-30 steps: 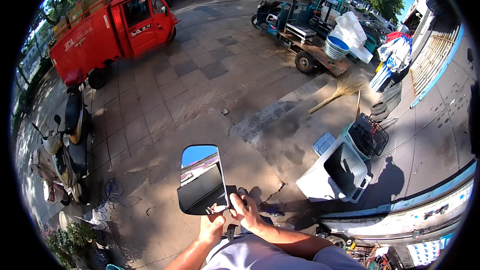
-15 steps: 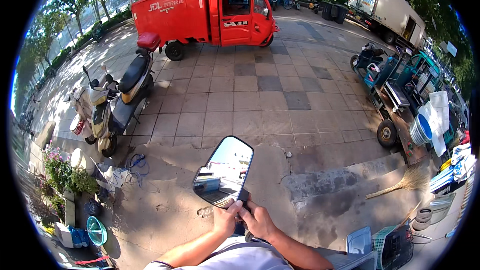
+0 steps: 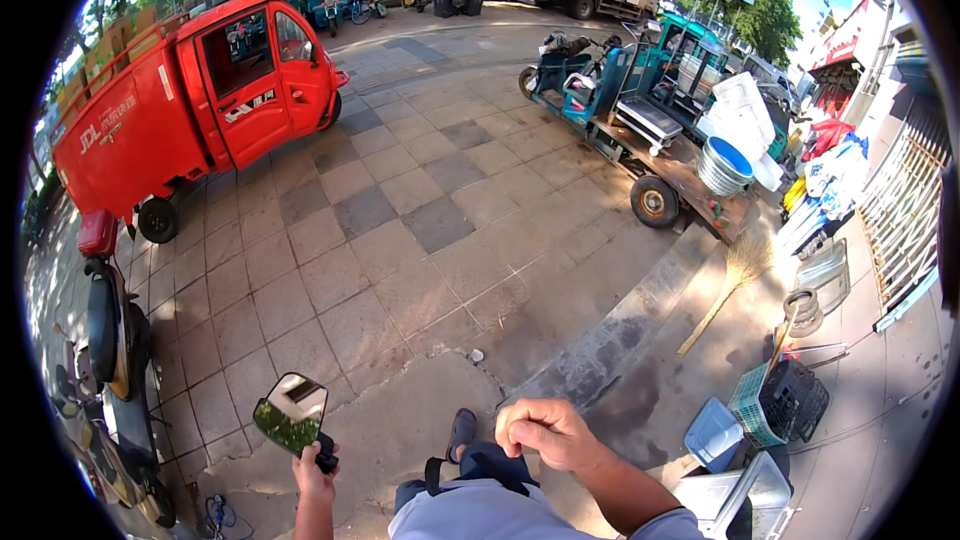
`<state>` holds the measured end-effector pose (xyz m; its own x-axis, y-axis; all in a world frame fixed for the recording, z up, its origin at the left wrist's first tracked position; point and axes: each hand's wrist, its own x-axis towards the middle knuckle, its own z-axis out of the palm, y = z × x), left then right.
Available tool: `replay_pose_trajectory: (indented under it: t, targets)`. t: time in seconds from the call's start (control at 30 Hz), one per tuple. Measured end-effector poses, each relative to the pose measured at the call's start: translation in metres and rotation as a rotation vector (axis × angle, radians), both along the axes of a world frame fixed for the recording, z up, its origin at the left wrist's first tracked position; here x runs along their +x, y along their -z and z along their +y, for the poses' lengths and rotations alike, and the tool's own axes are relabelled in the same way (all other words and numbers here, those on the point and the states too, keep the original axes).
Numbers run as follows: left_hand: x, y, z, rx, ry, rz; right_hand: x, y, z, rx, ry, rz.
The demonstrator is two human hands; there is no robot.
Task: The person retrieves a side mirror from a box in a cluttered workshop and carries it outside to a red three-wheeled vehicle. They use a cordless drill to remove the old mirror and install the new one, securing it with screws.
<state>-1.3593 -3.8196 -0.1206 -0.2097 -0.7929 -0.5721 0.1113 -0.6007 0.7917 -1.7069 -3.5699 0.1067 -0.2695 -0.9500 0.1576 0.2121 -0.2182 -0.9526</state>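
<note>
A rear-view mirror [image 3: 292, 410] with a black rim is held up at the lower left, its glass reflecting green leaves and a pale building. My left hand [image 3: 316, 470] is closed around its black mount at the bottom. Apart from it, in front of my body, my right hand [image 3: 550, 430] is curled with the thumb across the bent fingers. Whether anything small lies inside those fingers is hidden. One shoe [image 3: 461, 432] of mine shows on the pavement between the two hands.
A red cargo tricycle [image 3: 200, 110] and a scooter [image 3: 115, 340] stand on the left. To the right are a flatbed cart [image 3: 655, 140] with a blue-lined basket [image 3: 724, 168], a straw broom [image 3: 740, 270], a green crate [image 3: 760, 405] and a step edge [image 3: 600, 350].
The view has swung to the right. My right hand has come off the mirror and moved right; my left hand keeps hold of the mirror, now lower and farther left.
</note>
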Motion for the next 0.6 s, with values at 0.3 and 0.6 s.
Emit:
replay_pose_trajectory:
  t: [0.3,0.6]
  targets:
    - [-0.063,0.182,-0.190,0.271,-0.206,-0.534,-0.237,-0.029,-0.169,-0.731,-0.270,0.259]
    - [-0.206,0.253,-0.325,0.499,0.015,-0.912,-0.408,-0.097,-0.382,-0.782,-0.936,0.617]
